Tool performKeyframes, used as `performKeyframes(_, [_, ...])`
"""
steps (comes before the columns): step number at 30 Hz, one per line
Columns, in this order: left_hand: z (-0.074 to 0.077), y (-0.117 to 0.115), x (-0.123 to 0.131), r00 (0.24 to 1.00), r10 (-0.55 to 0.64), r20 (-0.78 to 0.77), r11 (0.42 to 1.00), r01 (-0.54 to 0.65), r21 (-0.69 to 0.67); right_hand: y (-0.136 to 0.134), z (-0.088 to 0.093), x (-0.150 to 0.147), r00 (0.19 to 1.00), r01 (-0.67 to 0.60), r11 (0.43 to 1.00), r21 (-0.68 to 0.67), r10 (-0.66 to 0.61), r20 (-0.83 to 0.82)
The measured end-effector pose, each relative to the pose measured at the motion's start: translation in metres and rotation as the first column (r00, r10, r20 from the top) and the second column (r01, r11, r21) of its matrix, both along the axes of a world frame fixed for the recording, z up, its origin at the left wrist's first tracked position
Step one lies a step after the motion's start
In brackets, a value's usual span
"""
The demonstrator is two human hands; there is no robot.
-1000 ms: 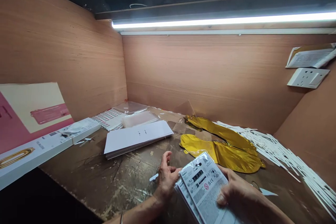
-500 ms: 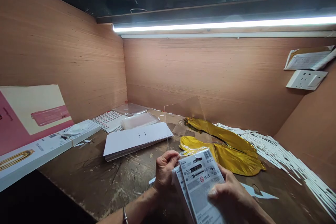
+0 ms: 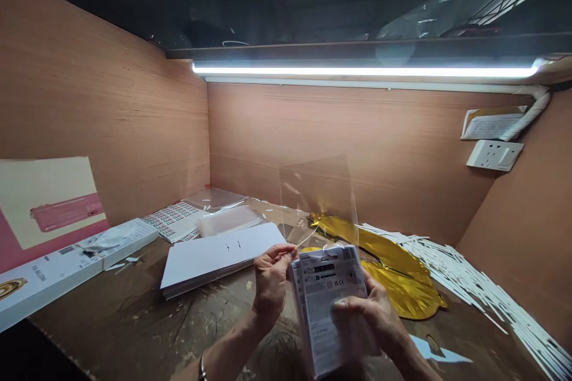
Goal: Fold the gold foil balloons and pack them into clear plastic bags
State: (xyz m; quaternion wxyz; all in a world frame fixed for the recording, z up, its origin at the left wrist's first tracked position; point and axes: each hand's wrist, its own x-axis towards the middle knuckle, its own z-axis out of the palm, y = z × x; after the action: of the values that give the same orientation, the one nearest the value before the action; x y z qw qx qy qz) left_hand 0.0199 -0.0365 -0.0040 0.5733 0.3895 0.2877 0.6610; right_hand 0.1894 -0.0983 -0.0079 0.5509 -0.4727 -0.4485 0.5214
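Note:
My left hand [image 3: 272,286] pinches the edge of a clear plastic bag [image 3: 322,190], which rises above both hands. My right hand [image 3: 382,315] grips a small stack of flat retail packs [image 3: 328,321] from the right side, its thumb across the front. The top pack has a printed back with small icons, a CE mark and a hang hole. The packs look grey through clear film and seem to be inside the bag's lower part. My right fingers behind the stack are hidden.
Gold foil balloons [image 3: 402,286] lie behind my right hand, with white sticks [image 3: 473,280] further right. On the left are white cards [image 3: 218,256], clear bags [image 3: 230,220], a label sheet [image 3: 174,220] and a long box [image 3: 75,271]. A pale blue cutout [image 3: 440,350] lies near right.
The clear film now covers the packs, which look duller, and the bag stands taller above them. My left hand still pinches its edge. The view has tilted up and turned slightly right.

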Motion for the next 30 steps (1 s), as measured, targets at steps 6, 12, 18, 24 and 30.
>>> performKeyframes(6, [-0.002,0.001,-0.002,1.0,-0.007,0.0,0.998,0.007,0.069,0.006,0.003,0.003,1.0,0.001,0.998,0.064,-0.003,0.031])
performKeyframes(12, [0.002,0.0,-0.018,0.973,-0.179,-0.149,0.967,0.201,0.155,0.007,0.004,0.015,0.996,-0.001,0.992,0.123,-0.01,0.09])
performKeyframes(18, [0.001,0.002,-0.026,0.942,-0.232,-0.241,0.958,0.264,0.11,0.002,0.002,0.016,0.993,0.009,0.995,0.097,-0.021,0.114])
performKeyframes(24, [-0.005,0.009,-0.002,0.969,0.018,-0.248,0.987,0.023,0.16,0.002,-0.002,0.017,0.983,0.101,0.991,0.087,-0.114,0.147])
performKeyframes(30, [-0.004,0.003,0.014,0.985,0.067,-0.16,0.987,-0.042,0.156,0.001,-0.006,0.026,0.967,0.221,0.972,0.084,-0.23,0.11])
